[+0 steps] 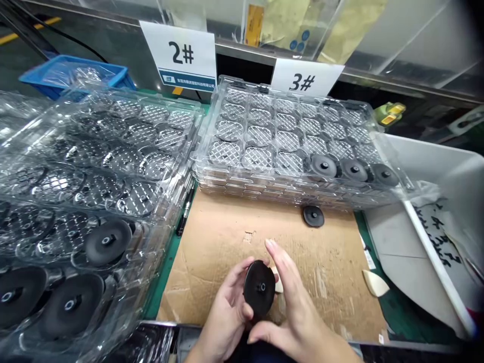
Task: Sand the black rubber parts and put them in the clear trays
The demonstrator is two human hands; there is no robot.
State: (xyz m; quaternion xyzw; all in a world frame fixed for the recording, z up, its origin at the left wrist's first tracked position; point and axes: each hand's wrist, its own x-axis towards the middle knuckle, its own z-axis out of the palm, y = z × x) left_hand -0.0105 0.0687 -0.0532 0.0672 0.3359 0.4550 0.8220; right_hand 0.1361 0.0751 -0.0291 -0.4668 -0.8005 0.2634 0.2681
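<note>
My left hand is closed on a black disc with a small round stud at its centre. The disc is tilted, its stud face turned up toward me. Close on its right side is my right hand, thumb and forefinger spread wide apart; its other fingers are mostly hidden. A cream-coloured piece shows partly behind the disc; whether a hand touches it I cannot tell. Beyond my hands, a smaller black rounded-square part lies on the cardboard sheet.
Stacked clear trays stand at the back, three dark parts in their front row. Left, another clear tray holds several black discs. A cream wedge lies at right beside a white bin. A blue basket sits back left.
</note>
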